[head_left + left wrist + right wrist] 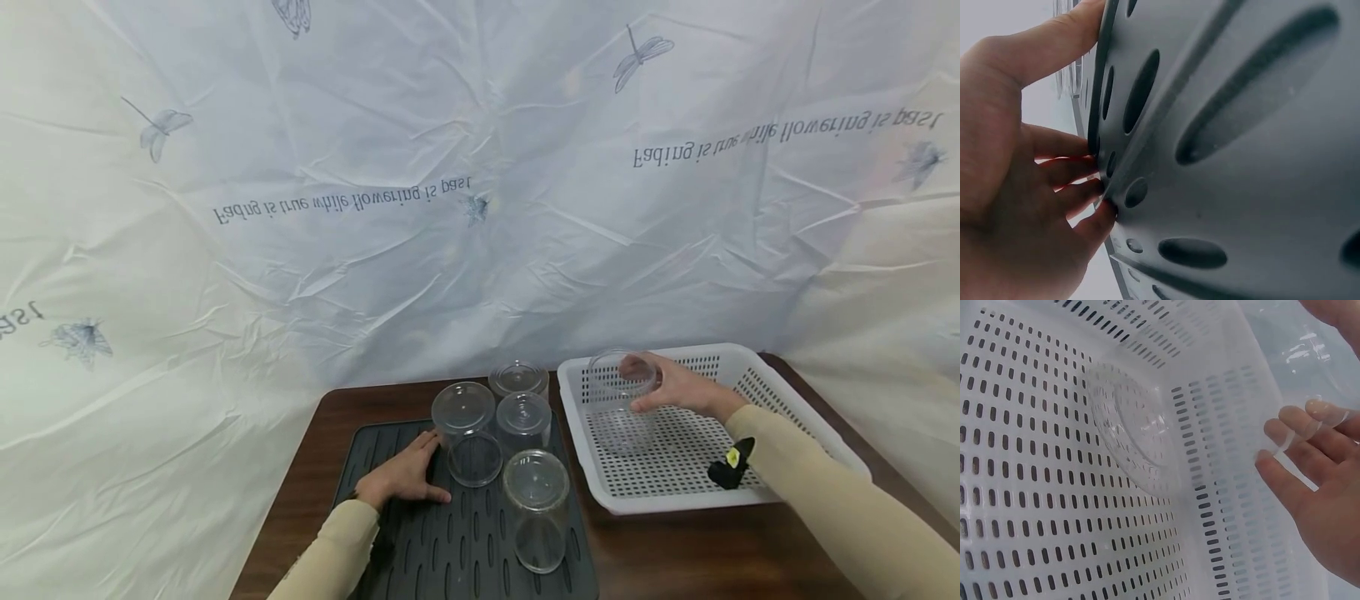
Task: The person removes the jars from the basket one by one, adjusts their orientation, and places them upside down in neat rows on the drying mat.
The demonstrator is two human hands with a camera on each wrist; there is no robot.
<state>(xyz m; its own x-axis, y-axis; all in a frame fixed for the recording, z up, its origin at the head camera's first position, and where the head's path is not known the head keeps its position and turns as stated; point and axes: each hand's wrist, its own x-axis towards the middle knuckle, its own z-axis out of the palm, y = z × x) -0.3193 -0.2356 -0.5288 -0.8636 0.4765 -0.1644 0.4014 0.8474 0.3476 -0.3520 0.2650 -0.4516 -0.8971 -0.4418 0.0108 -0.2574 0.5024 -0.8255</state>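
Observation:
My right hand [678,387] grips the upper part of a clear jar [617,421] at the left side of a white perforated basket [795,412]. In the right wrist view the fingers curve round its nearly invisible wall, and its round lower end [1129,434] shows inside the basket; whether it touches the floor I cannot tell. My left hand [405,473] rests on a dark grey ridged drying mat [420,550], fingers spread, fingertips beside a large clear jar [463,407]. In the left wrist view those fingers [1066,169] touch the mat surface.
More clear jars stand on the mat: a tall one [536,508] in front, one [523,421] in the middle and one [519,377] behind. Brown wooden tabletop [675,550] borders mat and basket. A white printed sheet [480,275] hangs behind the table.

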